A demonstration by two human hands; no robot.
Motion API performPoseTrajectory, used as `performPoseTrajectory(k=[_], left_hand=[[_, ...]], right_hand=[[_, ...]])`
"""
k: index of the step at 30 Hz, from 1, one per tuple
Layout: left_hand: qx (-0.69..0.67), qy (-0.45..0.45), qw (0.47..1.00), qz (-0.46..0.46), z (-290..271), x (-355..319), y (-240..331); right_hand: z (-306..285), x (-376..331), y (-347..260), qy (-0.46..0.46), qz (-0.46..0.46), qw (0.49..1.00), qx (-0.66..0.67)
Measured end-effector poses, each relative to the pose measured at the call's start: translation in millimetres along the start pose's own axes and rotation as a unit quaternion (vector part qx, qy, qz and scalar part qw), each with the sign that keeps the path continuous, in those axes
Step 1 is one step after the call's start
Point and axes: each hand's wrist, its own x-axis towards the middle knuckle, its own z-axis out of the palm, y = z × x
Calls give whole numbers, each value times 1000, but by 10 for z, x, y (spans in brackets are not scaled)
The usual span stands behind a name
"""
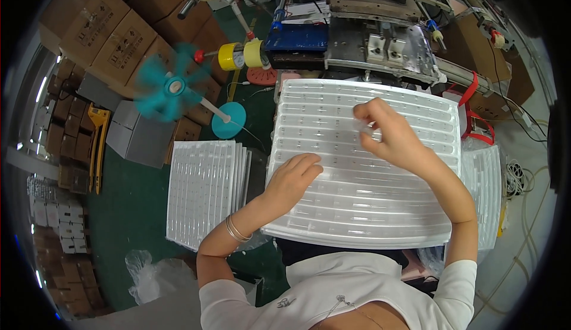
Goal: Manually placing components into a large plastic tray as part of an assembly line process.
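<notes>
In front of me lies a broad white plastic tray with long parallel ridged rows, on top of at least one more like it. Small clear pieces seem to sit along its rows, too small to make out well. My left hand rests on the tray's left part, fingers slightly bent and lying on the surface. Over the upper middle of the tray, my right hand is raised, thumb and fingers curled around a small translucent piece of unclear kind.
More white trays stand upright at the left and lie at the right. Beyond the work surface is a metal machine with tape rolls. A turquoise fan spins beside stacked cartons. A yellow pallet jack stands farther left.
</notes>
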Motion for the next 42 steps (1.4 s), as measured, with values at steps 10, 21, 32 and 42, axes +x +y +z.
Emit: performPoseTrajectory(k=[10,21,32,42], left_hand=[[-15,-121,990,-74,-142,-55,-157],[-34,-106,989,-98,-366,505,-10],[209,147,966,28,380,2887,-391],[-38,129,987,-82,-356,1124,-254]], right_hand=[[-697,-425,494,37,155,987,-5],[-1058,-304,789,184,170,967,56],[-963,417,1016,319,1,929,-189],[-701,841,1276,272,12,905,-327]])
